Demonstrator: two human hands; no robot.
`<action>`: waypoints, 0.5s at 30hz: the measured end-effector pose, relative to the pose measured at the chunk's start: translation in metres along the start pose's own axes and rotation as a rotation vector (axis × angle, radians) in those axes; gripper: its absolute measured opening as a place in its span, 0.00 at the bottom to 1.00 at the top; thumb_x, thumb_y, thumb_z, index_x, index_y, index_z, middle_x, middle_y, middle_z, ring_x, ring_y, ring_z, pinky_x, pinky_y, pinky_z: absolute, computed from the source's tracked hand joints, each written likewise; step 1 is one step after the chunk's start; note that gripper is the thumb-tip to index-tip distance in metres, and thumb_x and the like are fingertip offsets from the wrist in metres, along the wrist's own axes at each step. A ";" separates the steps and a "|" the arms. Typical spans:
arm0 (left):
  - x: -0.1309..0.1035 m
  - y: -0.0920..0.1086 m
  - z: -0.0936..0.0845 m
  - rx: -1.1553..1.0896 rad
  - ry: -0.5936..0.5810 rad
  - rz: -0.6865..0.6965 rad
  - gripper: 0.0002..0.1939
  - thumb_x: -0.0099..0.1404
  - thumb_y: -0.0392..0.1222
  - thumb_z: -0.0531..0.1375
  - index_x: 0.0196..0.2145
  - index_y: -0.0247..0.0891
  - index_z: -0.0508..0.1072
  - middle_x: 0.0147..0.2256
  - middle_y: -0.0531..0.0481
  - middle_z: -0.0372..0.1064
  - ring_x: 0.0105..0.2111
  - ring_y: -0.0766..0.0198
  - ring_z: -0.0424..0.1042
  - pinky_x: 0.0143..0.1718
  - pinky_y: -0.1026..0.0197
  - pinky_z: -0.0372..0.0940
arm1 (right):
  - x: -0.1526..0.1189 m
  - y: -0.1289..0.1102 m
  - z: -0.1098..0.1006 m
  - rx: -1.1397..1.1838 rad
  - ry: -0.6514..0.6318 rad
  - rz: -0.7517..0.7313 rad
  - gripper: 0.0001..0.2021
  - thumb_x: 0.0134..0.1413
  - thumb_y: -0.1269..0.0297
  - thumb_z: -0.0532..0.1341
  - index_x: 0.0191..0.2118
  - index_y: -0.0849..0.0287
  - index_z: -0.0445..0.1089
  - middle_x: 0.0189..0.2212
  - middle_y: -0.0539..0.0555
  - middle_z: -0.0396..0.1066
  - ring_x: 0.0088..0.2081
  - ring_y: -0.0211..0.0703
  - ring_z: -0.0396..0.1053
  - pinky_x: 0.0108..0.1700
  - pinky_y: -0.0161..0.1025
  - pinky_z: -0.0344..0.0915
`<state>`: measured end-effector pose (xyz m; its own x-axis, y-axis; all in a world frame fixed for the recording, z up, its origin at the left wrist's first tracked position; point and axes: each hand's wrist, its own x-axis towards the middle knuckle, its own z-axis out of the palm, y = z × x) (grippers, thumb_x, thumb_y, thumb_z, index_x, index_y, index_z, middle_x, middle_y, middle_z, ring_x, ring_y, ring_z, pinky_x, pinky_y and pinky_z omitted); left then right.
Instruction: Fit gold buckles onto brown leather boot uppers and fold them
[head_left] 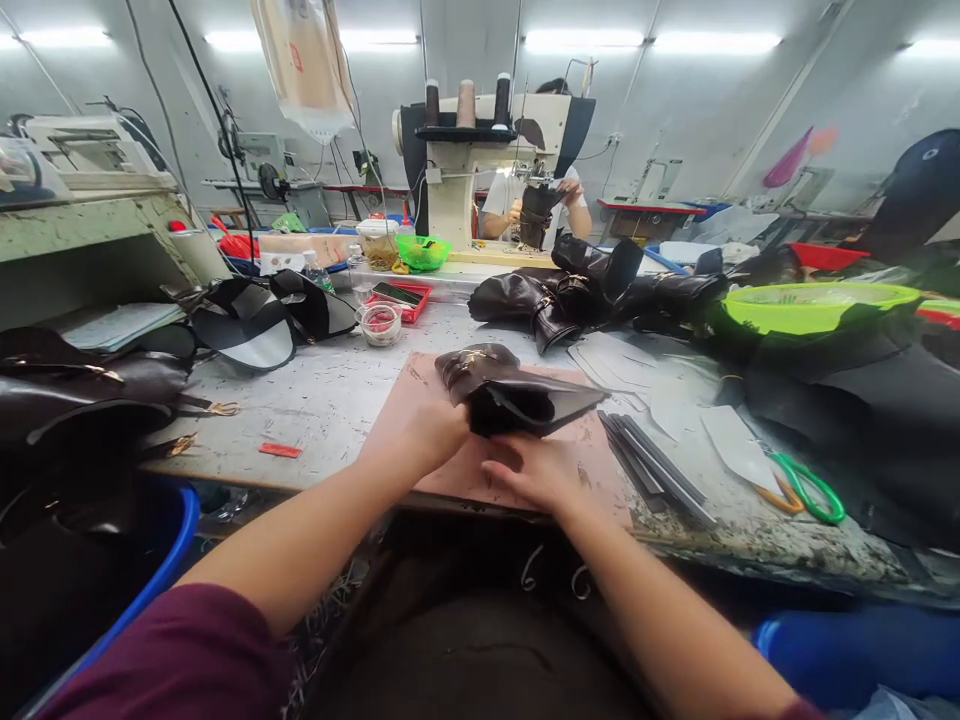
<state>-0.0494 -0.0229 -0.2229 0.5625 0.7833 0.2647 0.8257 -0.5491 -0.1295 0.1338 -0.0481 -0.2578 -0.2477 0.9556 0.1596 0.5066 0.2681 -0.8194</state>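
Observation:
A dark brown leather boot upper lies on the pink board at the middle of the table, its wide black opening turned toward me. My left hand is closed on the left edge of that opening, its fingers partly hidden and slightly blurred. Below the opening, my right hand has its thumb apart from its fingers; the fingertips are tucked under the upper's lower edge and cannot be seen fully. Dark strips lie just right of the board.
Green-handled scissors and pale cut pieces lie at the right. More boot uppers are piled behind. A red tray and a clear tub stand back left. Beyond a sewing machine, a person holds a dark piece.

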 end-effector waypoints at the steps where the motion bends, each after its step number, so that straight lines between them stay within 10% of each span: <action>1: -0.003 -0.001 -0.002 0.007 0.007 0.044 0.15 0.61 0.29 0.47 0.38 0.35 0.71 0.39 0.42 0.70 0.27 0.63 0.70 0.27 0.60 0.63 | -0.008 0.004 -0.004 0.076 0.053 0.039 0.17 0.43 0.54 0.61 0.40 0.55 0.73 0.40 0.56 0.74 0.44 0.55 0.69 0.47 0.49 0.63; 5: -0.023 0.003 0.006 0.067 0.278 0.182 0.10 0.61 0.33 0.49 0.36 0.38 0.69 0.45 0.44 0.68 0.31 0.62 0.70 0.29 0.60 0.64 | -0.023 0.007 -0.017 0.422 0.320 0.191 0.21 0.52 0.49 0.51 0.42 0.57 0.71 0.41 0.56 0.73 0.47 0.52 0.67 0.48 0.45 0.63; 9: -0.032 0.015 0.027 0.035 0.582 -0.092 0.14 0.59 0.43 0.54 0.43 0.36 0.65 0.47 0.37 0.66 0.41 0.54 0.69 0.40 0.53 0.64 | -0.014 -0.003 -0.021 0.392 0.221 0.284 0.20 0.42 0.59 0.59 0.43 0.60 0.69 0.41 0.57 0.73 0.46 0.52 0.68 0.46 0.43 0.64; 15: -0.006 0.020 0.015 -0.066 0.243 -0.546 0.32 0.60 0.46 0.54 0.58 0.29 0.51 0.56 0.30 0.54 0.43 0.48 0.69 0.37 0.52 0.65 | -0.011 -0.016 -0.029 -0.153 0.159 0.197 0.15 0.50 0.66 0.53 0.43 0.61 0.68 0.38 0.59 0.74 0.43 0.52 0.69 0.42 0.43 0.63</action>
<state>-0.0359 -0.0337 -0.2418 0.0256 0.8725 0.4879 0.9835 -0.1094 0.1441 0.1519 -0.0592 -0.2306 -0.0054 0.9950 0.0998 0.6539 0.0790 -0.7525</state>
